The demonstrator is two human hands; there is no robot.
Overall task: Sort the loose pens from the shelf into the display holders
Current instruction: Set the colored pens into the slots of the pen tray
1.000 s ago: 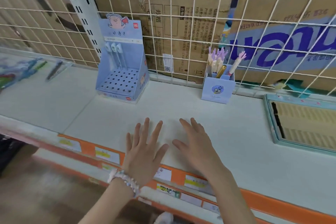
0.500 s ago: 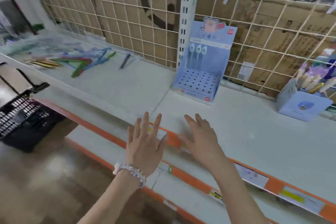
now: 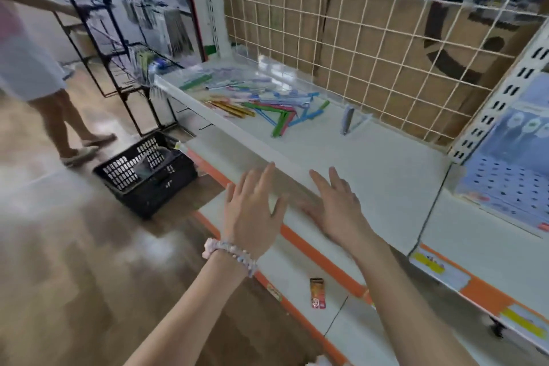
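Both hands empty, left hand (image 3: 252, 211) and right hand (image 3: 335, 211) fingers spread at the shelf (image 3: 386, 175) front edge, loose pens (image 3: 261, 107) piled well beyond them, display holder (image 3: 511, 169) right of the pile: reach out, pinch one pen mid-barrel.

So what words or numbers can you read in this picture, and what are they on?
None can be read.
Blue pen display: print too blurred.
Orange shelf tags: yellow labels, too blurred.
Small card on the lower shelf: too small.
Cardboard behind the wire grid: big dark shapes, cut off, not readable.
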